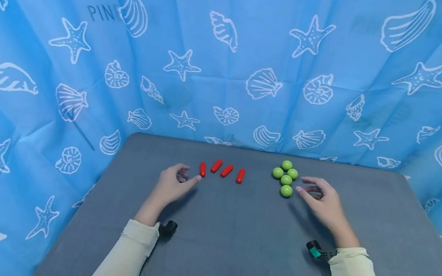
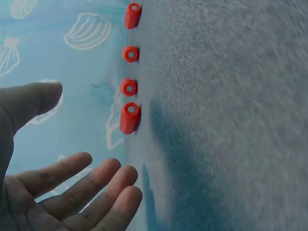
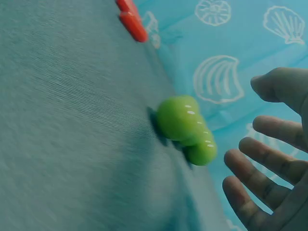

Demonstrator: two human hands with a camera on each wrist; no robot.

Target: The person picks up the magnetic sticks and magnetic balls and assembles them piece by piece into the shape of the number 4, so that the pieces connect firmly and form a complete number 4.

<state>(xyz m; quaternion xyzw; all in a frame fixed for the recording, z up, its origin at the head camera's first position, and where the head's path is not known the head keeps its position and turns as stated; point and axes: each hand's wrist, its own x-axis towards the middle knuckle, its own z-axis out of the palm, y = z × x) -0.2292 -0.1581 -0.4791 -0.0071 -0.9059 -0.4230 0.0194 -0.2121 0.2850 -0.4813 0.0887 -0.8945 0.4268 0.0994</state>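
Several short red rods (image 1: 226, 171) lie side by side near the far edge of the table. In the left wrist view the ends of the red rods (image 2: 130, 118) show a pale round centre. My left hand (image 1: 172, 183) hovers beside the leftmost rod, thumb and fingers apart with nothing between them. To the right, several glossy green balls (image 1: 286, 180) sit in a tight cluster. My right hand (image 1: 323, 206) is just right of these balls, its fingers spread and holding nothing. From the right wrist, the green balls (image 3: 180, 118) overlap one another.
The grey table (image 1: 227, 242) runs back to a blue curtain (image 1: 211, 89) printed with white shells and starfish. Each wrist wears a small black camera (image 1: 168, 228). Bare cloth separates the red rods from the green balls.
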